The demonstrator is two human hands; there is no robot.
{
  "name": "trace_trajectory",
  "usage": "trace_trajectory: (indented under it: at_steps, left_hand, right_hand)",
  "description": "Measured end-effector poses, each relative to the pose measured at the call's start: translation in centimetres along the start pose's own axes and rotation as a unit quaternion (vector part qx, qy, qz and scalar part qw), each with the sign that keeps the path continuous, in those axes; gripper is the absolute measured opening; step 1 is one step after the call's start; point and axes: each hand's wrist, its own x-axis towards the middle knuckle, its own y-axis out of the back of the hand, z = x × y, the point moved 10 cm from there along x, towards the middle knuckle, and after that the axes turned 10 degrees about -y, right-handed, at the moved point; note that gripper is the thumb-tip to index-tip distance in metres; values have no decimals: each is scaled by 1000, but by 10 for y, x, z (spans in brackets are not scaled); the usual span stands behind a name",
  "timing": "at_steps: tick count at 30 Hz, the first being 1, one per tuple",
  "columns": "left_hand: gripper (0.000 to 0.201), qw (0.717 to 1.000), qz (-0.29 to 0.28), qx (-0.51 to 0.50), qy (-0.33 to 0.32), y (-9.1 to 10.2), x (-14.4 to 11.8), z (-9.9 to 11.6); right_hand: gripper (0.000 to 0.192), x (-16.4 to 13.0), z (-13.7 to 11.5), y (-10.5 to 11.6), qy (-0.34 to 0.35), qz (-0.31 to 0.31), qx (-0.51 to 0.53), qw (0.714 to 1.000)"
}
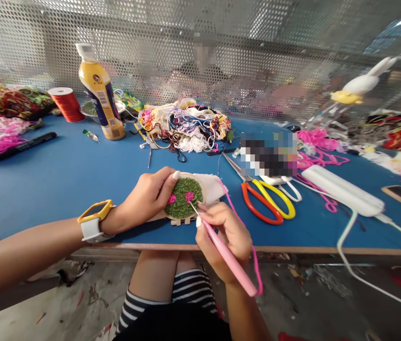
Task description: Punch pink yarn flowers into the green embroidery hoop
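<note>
My left hand [156, 192] grips the left side of a small round embroidery hoop [204, 189], its thumb lying over the rim. Green looped yarn [182, 183] fills the hoop's face, with two pink tufts in it. Between the thumb and fingers of my right hand [227, 237] is a pink punch needle [231, 260], its metal tip touching the stitched face beside a pink tuft. Pink yarn [256, 265] trails from the tool's back end and runs up past the hand. White cloth [212, 185] sticks out behind the hoop.
Scissors with red and yellow handles [268, 201] lie right of the hoop. A white power strip [342, 189] with cables is farther right. Behind are a yarn heap [193, 125], a drink bottle [101, 94] and a red spool [67, 104], before a perforated metal panel [143, 52].
</note>
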Motion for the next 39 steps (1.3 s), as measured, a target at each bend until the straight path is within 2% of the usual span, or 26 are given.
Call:
trace_trajectory:
  at_steps: [6, 9, 11, 14, 17, 21, 25, 39]
  left_hand:
    - [29, 1000, 4, 1, -9, 1, -1, 2]
    - [26, 1000, 6, 7, -8, 2, -3, 3]
    - [24, 1000, 6, 10, -7, 2, -4, 5]
    - [25, 1000, 1, 9, -6, 2, -4, 6]
    - [25, 1000, -4, 4, -3, 2, -4, 6]
    - [26, 1000, -12, -6, -4, -1, -1, 5]
    - [31, 1000, -10, -16, 0, -2, 0, 1]
    - [30, 1000, -21, -12, 12, -3, -3, 1]
  right_hand:
    - [18, 1, -9, 0, 17, 41, -61, 997]
    - [18, -1, -23, -6, 67, 62, -128, 988]
    - [18, -1, -30, -13, 112, 51, -171, 978]
    - [16, 4, -31, -25, 151, -8, -218, 964]
    - [15, 13, -21, -21, 114, -46, -174, 977]
    - [17, 18, -1, 0, 1, -8, -22, 1000]
    - [19, 12, 2, 6, -16, 6, 67, 998]
    - [20, 10, -5, 4, 22, 11, -24, 999]
